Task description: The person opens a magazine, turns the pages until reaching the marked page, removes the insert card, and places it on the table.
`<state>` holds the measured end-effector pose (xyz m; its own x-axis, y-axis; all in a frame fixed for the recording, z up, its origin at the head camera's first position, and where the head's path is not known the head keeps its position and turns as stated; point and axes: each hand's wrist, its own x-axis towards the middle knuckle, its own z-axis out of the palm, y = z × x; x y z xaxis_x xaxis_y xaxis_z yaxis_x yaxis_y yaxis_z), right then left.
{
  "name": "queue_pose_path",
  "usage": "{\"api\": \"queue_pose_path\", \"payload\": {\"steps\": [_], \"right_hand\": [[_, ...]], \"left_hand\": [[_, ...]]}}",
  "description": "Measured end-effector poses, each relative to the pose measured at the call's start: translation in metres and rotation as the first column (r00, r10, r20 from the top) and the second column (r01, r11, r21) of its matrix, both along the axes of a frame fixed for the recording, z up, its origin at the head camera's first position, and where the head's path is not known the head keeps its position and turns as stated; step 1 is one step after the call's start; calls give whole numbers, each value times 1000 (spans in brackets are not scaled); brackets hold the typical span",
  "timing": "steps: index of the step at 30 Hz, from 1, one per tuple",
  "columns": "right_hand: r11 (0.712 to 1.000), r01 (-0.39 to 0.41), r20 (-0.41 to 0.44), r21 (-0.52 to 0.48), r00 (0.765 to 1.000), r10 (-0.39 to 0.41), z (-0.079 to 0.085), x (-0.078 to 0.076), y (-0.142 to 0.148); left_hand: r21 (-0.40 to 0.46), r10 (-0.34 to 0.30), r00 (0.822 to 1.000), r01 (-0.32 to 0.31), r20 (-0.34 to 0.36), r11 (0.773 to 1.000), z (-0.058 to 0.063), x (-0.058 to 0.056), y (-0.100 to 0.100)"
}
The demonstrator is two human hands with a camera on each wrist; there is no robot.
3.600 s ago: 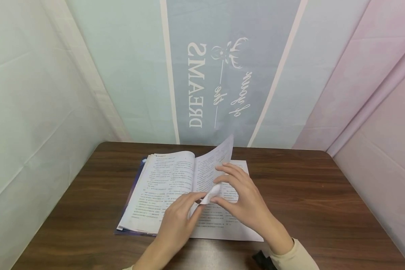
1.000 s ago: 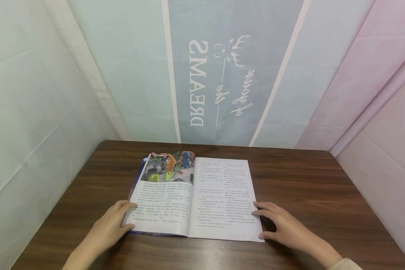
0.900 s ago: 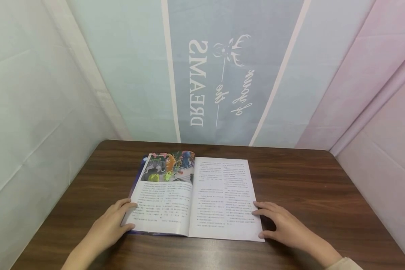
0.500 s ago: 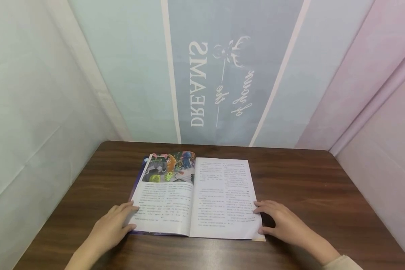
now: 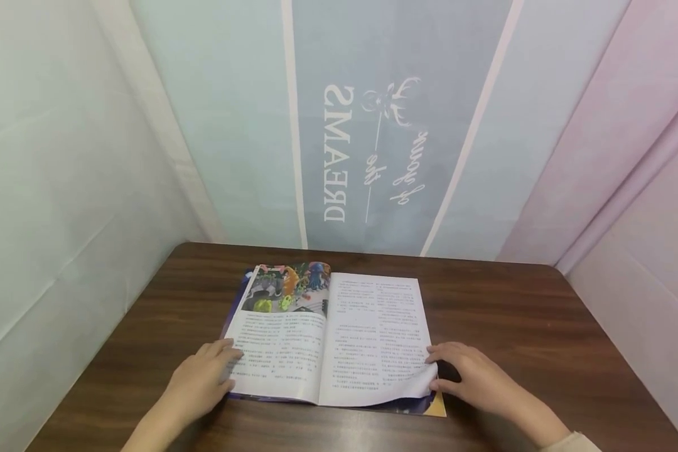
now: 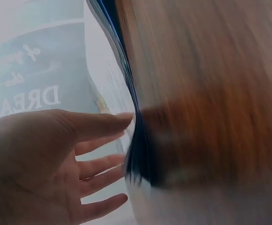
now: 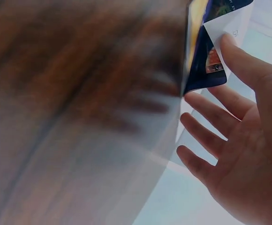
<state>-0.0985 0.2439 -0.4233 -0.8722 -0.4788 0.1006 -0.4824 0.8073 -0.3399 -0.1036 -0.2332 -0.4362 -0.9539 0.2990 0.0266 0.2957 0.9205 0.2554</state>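
An open magazine [image 5: 350,351] lies on the table, a colour picture on its left page and printed text on both pages. My left hand [image 5: 200,380] rests at the left page's outer edge, fingers loosely extended. In the left wrist view its thumb touches the page edges. At the lower right corner, my right hand [image 5: 474,380] touches the top right page [image 5: 407,389], which curls upward there. Beneath it a dark, colourful sheet shows. The right wrist view has the thumb against the white page [image 7: 231,30], with the other fingers spread and fairly straight.
The dark wooden table [image 5: 514,320] surrounds the magazine. Behind it hangs a pale blue-green cloth [image 5: 373,157] with mirrored lettering and a deer print. White cloth [image 5: 62,188] stands at the left, and pinkish cloth [image 5: 644,220] at the right.
Earlier both hands handled a raised page at the middle; that page now lies flat and the hands are at the outer edges. Since then the right page's lower corner has lifted and curled.
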Motion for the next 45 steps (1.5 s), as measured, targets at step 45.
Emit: {"api": "queue_pose_path", "payload": {"steps": [45], "right_hand": [[886, -6, -229, -464, 967, -114, 44, -17, -91]], "left_hand": [[372, -238, 961, 274, -142, 887, 39, 12, 146]]}}
